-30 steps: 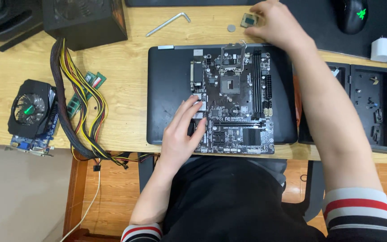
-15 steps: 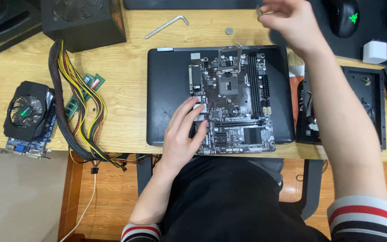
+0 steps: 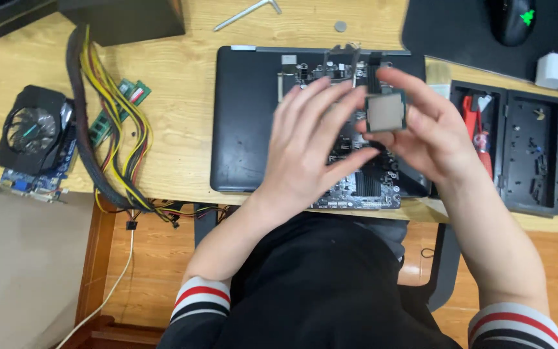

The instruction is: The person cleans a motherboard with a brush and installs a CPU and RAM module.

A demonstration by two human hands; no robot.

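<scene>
Now the right hand (image 3: 434,132) pinches a square processor chip (image 3: 385,111) above the motherboard (image 3: 356,187); the left hand (image 3: 308,145), fingers spread, has lifted off the board to meet it

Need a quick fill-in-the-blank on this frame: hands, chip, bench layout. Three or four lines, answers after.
1. The right hand holds a small square ____ above the motherboard.
2. The motherboard lies on a closed black ____.
3. The graphics card with its round fan sits at the ____ end of the desk.
4. The left hand has its fingers ____, holding nothing.

Missing words: processor chip; laptop; left; spread
</scene>
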